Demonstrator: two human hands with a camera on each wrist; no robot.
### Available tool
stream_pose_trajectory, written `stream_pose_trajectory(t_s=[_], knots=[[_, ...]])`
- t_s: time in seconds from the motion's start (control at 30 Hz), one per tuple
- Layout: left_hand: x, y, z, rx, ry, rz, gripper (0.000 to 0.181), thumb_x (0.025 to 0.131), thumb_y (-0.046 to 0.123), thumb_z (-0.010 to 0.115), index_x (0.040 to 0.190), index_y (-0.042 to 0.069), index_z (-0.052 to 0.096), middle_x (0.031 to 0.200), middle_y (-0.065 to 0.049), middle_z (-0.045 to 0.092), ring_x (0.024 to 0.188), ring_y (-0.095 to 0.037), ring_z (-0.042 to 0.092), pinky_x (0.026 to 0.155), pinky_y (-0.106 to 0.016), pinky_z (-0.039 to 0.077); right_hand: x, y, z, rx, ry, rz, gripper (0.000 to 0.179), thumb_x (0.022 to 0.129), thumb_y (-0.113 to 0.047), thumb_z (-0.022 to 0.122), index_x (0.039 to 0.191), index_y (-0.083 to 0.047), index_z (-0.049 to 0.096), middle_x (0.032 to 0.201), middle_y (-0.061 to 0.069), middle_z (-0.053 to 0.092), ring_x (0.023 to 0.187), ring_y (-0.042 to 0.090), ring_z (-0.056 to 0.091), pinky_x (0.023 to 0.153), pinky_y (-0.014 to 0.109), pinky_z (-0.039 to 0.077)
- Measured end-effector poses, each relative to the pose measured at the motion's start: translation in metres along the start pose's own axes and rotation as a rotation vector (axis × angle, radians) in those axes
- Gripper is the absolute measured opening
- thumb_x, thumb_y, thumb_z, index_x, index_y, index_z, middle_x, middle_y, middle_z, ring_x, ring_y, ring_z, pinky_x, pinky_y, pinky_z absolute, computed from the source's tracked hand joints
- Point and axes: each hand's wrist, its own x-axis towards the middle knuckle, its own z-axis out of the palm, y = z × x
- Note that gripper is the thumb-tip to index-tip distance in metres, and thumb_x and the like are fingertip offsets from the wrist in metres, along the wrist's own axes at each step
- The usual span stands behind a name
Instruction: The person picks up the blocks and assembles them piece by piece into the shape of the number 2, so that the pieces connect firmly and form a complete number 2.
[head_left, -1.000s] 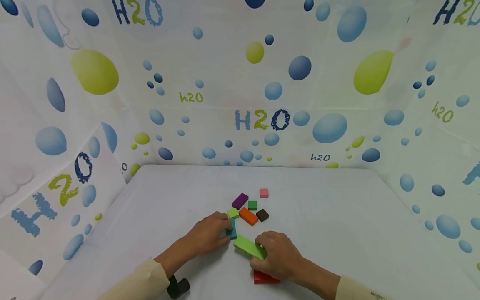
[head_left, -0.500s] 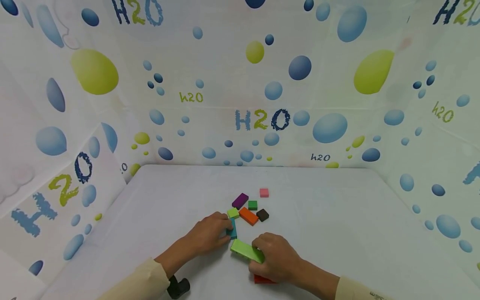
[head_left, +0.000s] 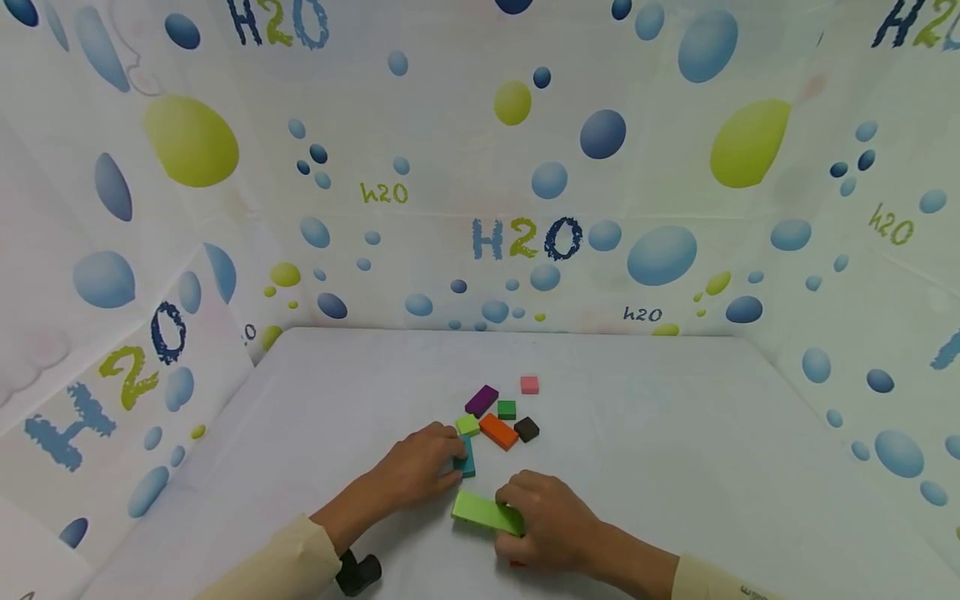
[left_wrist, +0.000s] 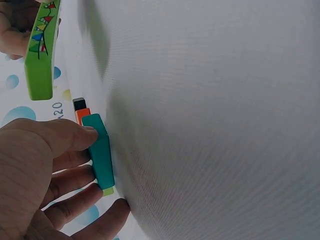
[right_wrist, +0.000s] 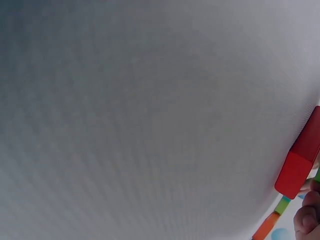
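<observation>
My left hand point(head_left: 422, 467) pinches a teal block point(left_wrist: 101, 155) between thumb and fingers, low at the white table; in the head view the fingers cover part of that block. Nearer the front, my right hand point(head_left: 551, 521) grips a long light green block point(head_left: 480, 510) by its right end, tilted and raised above the table. Small coloured flags are printed on the green block's side point(left_wrist: 42, 30) in the left wrist view. Beneath the right hand lies a red block point(right_wrist: 295, 172), mostly hidden by the hand in the head view.
Past the left fingers lie a small lime block point(head_left: 467, 425), an orange block point(head_left: 498, 432), a dark block point(head_left: 527, 429), a small green block point(head_left: 507, 409), a purple block point(head_left: 482, 401) and a pink block point(head_left: 529, 385). A black device point(head_left: 360, 573) sits at the left wrist.
My right hand has moved slightly left and toward the front with the light green block, covering more of the red block. The left hand stays on the teal block.
</observation>
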Motion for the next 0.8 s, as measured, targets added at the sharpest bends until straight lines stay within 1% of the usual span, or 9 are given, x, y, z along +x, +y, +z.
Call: stream_pose_trajectory(t_s=[0.1,0.27,0.37,0.57,0.8], knots=[[0.0004,-0.0001,0.0002,0.000,0.003,0.001,0.017,0.089,0.020,0.078,0.104,0.013,0.076,0.100,0.003,0.066,0.091,-0.011,0.054,0.080,-0.032,0.057,-0.0003,0.0010,0.0006,0.036,0.000,-0.041,0.020,0.084,-0.023,0.071,0.101,-0.012,0.071,0.083,-0.011,0.059,0.073,-0.002,0.045,0.061,0.010,0.038],[0.0000,0.0004,-0.0003,0.002,-0.001,-0.003,0.018,0.089,0.020,0.078,0.105,0.013,0.076,0.101,0.003,0.067,0.091,-0.011,0.054,0.082,-0.032,0.057,-0.0013,0.0020,0.0038,0.083,0.014,-0.123,0.020,0.084,-0.020,0.073,0.102,-0.013,0.070,0.079,-0.013,0.052,0.075,-0.003,0.044,0.062,0.005,0.035],[-0.0003,0.0009,-0.0010,-0.003,-0.007,-0.010,0.018,0.089,0.020,0.077,0.106,0.013,0.076,0.101,0.003,0.067,0.091,-0.011,0.054,0.082,-0.032,0.057,-0.0016,0.0013,0.0051,0.098,0.015,-0.156,0.019,0.085,-0.020,0.074,0.102,-0.013,0.070,0.078,-0.013,0.050,0.074,-0.004,0.044,0.062,0.003,0.034],[-0.0004,0.0013,-0.0010,-0.009,-0.006,-0.009,0.018,0.089,0.020,0.077,0.106,0.013,0.076,0.101,0.003,0.066,0.090,-0.011,0.054,0.083,-0.032,0.057,-0.0018,-0.0009,0.0058,0.100,0.014,-0.192,0.019,0.084,-0.018,0.075,0.101,-0.013,0.069,0.078,-0.012,0.050,0.074,-0.004,0.043,0.062,0.001,0.030],[-0.0006,0.0007,0.0002,-0.008,0.008,0.003,0.017,0.089,0.019,0.077,0.105,0.013,0.076,0.098,0.003,0.065,0.089,-0.010,0.053,0.081,-0.030,0.056,-0.0019,-0.0028,0.0061,0.102,0.000,-0.204,0.018,0.085,-0.018,0.074,0.101,-0.012,0.069,0.078,-0.012,0.051,0.074,-0.004,0.043,0.063,0.000,0.030]])
